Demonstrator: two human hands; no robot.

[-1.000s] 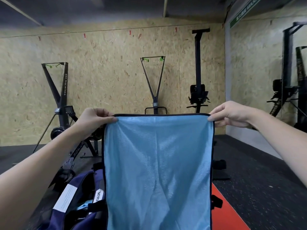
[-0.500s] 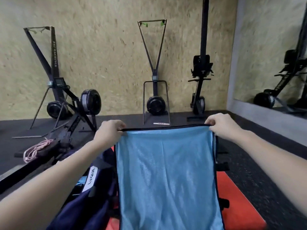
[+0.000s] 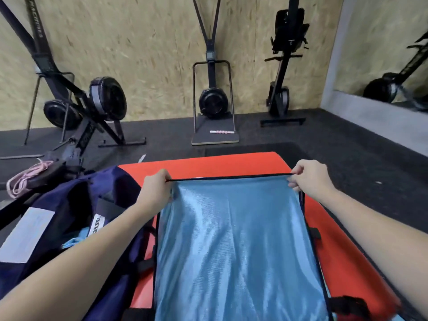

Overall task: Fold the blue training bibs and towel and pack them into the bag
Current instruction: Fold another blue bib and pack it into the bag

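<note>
Two bare forearms reach forward from the lower corners of the view, each ending in a hand with the knuckles turned up. The left hand (image 3: 155,190) curls its fingers round the near-left corner of the dark-edged top hem of one blue training bib (image 3: 234,246); the right hand (image 3: 309,179) pinches the opposite corner of the same hem between thumb and bent fingers. The hem runs taut and nearly level between the two hands, and the bib's single visible panel spreads from them back toward the person, lying over one orange-red mat (image 3: 208,164) that extends beyond the fingertips and outward of the right wrist. One navy bag (image 3: 76,205) sits just outside the left forearm, its mouth open, with a scrap of light blue fabric (image 3: 71,242) visible inside; whether this is a bib or the towel cannot be told. Beyond the bag, to the far left of the left hand, lies one coil of pink rope (image 3: 27,174). Ahead of both hands, three exercise machines (image 3: 214,98) stand against a chipboard wall (image 3: 150,54); one small pink-and-white roller (image 3: 222,132) rests on the middle machine's base.
</note>
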